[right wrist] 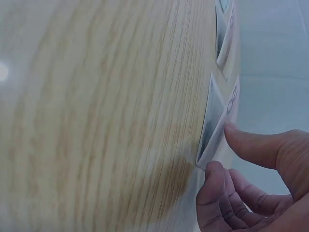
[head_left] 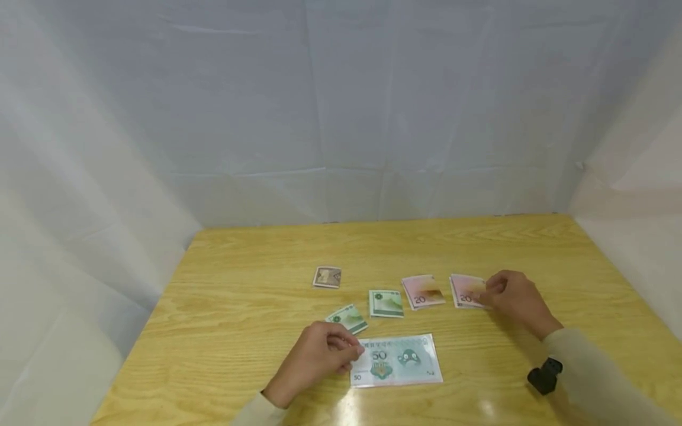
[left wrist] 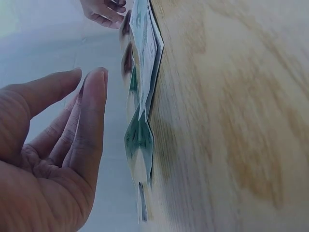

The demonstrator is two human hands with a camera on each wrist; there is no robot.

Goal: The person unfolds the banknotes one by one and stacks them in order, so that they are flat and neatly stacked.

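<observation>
A teal 50 banknote lies spread on the table, creased and lifting slightly off it. My left hand hovers at its left end, thumb tip over the edge. In the left wrist view the fingers bend loosely, with nothing between them and the thumb. At the right, my right hand is by the right edge of a folded pink 20 banknote. Its thumb appears to touch this note in the right wrist view, while the fingertips stay apart from the thumb.
Another folded pink 20 banknote lies left of the rightmost one. Two folded green banknotes and a small folded brown banknote lie farther left. The wooden table ends at pale sheeting behind.
</observation>
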